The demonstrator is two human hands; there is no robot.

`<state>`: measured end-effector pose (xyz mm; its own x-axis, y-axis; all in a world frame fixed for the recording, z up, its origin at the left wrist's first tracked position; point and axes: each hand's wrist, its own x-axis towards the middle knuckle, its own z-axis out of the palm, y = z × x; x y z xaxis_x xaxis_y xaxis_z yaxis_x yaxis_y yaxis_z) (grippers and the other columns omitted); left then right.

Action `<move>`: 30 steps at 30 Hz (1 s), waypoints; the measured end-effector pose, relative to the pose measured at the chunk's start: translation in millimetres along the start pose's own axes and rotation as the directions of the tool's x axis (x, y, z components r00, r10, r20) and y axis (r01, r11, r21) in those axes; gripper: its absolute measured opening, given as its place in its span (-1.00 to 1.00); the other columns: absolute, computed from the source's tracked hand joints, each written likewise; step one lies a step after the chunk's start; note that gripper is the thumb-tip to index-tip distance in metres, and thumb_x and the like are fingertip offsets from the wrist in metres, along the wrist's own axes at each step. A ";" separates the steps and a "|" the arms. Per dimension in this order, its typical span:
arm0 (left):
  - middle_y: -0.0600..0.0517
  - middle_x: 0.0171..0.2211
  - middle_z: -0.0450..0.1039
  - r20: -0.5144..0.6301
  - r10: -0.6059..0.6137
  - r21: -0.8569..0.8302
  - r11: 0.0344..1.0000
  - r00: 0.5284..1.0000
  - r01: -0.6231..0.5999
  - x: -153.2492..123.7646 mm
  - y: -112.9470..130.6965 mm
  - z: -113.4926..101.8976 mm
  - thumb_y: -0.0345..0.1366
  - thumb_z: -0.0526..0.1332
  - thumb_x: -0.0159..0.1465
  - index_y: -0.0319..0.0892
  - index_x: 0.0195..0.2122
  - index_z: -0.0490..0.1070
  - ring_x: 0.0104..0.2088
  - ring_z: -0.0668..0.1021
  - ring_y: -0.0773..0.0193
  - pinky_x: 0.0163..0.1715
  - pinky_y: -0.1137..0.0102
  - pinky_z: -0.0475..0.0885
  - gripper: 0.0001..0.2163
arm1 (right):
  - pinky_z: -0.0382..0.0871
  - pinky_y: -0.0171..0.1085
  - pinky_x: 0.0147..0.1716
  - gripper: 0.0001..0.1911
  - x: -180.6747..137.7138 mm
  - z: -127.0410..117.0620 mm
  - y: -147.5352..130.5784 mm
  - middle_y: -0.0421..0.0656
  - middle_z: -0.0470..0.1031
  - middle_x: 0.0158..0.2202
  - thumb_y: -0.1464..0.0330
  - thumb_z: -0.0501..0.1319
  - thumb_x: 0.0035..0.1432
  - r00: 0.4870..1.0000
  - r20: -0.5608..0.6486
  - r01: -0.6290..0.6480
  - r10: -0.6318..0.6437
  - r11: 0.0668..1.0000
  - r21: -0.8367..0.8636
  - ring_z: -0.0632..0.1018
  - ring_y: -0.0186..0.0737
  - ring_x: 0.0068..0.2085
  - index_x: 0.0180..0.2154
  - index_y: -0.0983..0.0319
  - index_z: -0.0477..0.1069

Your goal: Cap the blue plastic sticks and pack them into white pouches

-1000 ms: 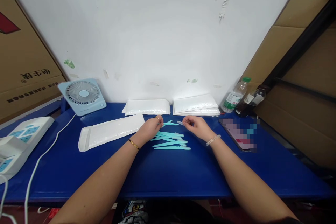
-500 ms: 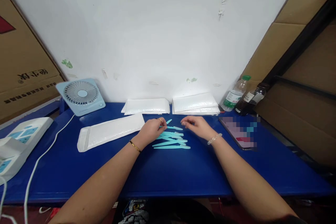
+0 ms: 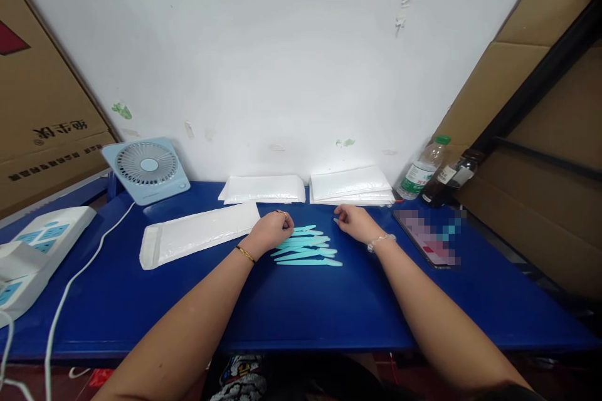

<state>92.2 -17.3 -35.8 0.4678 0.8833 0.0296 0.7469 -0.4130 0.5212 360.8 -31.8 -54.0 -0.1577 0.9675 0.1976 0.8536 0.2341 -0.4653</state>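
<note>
Several flat teal sticks [image 3: 308, 247] lie in a loose fan on the blue table [image 3: 301, 307]. My left hand [image 3: 273, 229], with a ring and a gold bangle, rests curled at the left ends of the sticks, its fingertips on the topmost one. My right hand [image 3: 353, 222], wearing a bead bracelet, lies on the table just right of the pile. Its fingers are curled, nothing shows in them, and they do not touch the sticks.
A white padded envelope [image 3: 200, 233] lies left of my left hand. Two stacks of white envelopes [image 3: 350, 187] sit by the wall. A small fan [image 3: 147, 167], a white device [image 3: 32, 244] with cable, a phone [image 3: 430, 235] and two bottles [image 3: 423, 172] stand around.
The stick held between both hands a second ago now lies with the pile. My right hand let go and drew back to the right. My left hand lowered onto the sticks' left ends.
</note>
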 end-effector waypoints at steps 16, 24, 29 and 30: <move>0.06 -0.46 0.41 -0.035 -0.029 -0.213 0.977 0.999 0.020 -3.2 7.1 -2.3 -0.12 0.13 0.16 -0.16 -0.37 0.38 -0.46 0.41 0.31 -0.53 0.45 0.25 -0.79 | 0.32 -0.35 -0.50 -0.72 -8.6 -7.4 -31.1 -0.20 0.43 -0.47 0.24 0.29 -0.04 0.991 0.022 -0.090 0.130 0.543 0.835 0.44 -0.34 -0.46 -0.28 0.25 0.40; 0.06 -0.47 0.41 -0.011 -0.009 -0.213 0.977 1.000 0.007 -2.5 7.0 -1.2 -0.12 0.12 0.17 -0.16 -0.37 0.38 -0.47 0.40 0.31 -0.52 0.44 0.25 -0.78 | 0.38 -0.33 -0.46 -0.72 -9.5 -2.6 -40.7 -0.15 0.49 -0.44 0.22 0.32 -0.04 0.993 -0.021 -0.044 0.119 0.515 0.856 0.49 -0.31 -0.43 -0.32 0.25 0.40; 0.07 -0.46 0.42 0.002 -0.008 -0.198 0.980 1.000 0.009 -3.6 9.0 -2.4 -0.12 0.12 0.18 -0.15 -0.36 0.37 -0.46 0.42 0.30 -0.51 0.45 0.26 -0.79 | 0.37 -0.33 -0.46 -0.71 -9.7 0.5 -43.6 -0.17 0.48 -0.47 0.22 0.34 -0.05 0.995 -0.013 -0.037 0.094 0.513 0.858 0.50 -0.31 -0.43 -0.32 0.26 0.41; 0.06 -0.46 0.42 0.004 -0.009 -0.198 0.980 1.000 0.010 -3.6 8.9 -2.4 -0.12 0.11 0.18 -0.16 -0.36 0.37 -0.46 0.42 0.30 -0.51 0.45 0.26 -0.79 | 0.37 -0.33 -0.46 -0.71 -9.7 0.9 -44.0 -0.17 0.48 -0.47 0.22 0.34 -0.05 0.996 -0.014 -0.036 0.091 0.517 0.855 0.50 -0.31 -0.44 -0.32 0.26 0.41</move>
<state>96.0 -23.6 -29.1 0.4627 0.8862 0.0215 0.6432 -0.3523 0.6798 324.4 -51.5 -36.2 -0.0723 0.9834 0.1662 0.0222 0.1681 -0.9855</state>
